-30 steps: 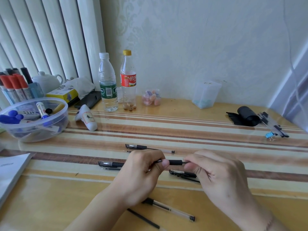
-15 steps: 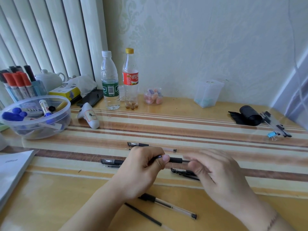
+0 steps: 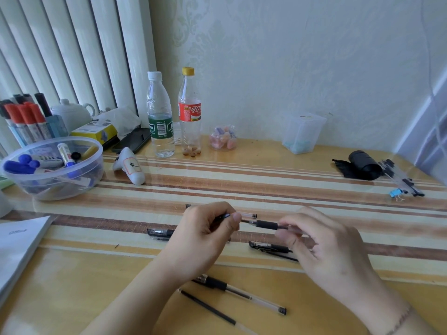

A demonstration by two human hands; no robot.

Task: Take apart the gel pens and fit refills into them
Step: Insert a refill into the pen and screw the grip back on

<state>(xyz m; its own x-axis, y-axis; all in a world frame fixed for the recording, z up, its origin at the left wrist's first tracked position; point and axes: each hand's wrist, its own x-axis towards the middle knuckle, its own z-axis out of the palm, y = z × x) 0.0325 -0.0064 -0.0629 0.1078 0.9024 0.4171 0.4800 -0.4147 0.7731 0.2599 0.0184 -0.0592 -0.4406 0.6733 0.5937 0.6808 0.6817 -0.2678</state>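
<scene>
My left hand [image 3: 205, 234] pinches the tip end of a gel pen, and my right hand [image 3: 321, 247] grips the same gel pen's barrel [image 3: 266, 224] by its black rubber sleeve. The pen is held level above the striped mat. Behind it lies another pen [image 3: 249, 215], mostly hidden by my left hand. A capped pen [image 3: 160, 232] lies to the left and a pen cap [image 3: 269, 247] under my right hand. Near the front edge lie a clear gel pen [image 3: 242, 292] and a loose black refill [image 3: 208, 307].
A clear bowl [image 3: 52, 187] of markers stands at the left, with a marker holder [image 3: 26, 122] behind. Two bottles [image 3: 160, 117] and a small jar [image 3: 223, 139] stand at the back. A black roll [image 3: 361, 165] and clips [image 3: 401, 181] lie at the right; paper [image 3: 17, 247] at the left.
My hands have risen a little and drawn slightly apart, so the black sleeve and a short thin section of the pen now show between them. The pens on the table have not moved.
</scene>
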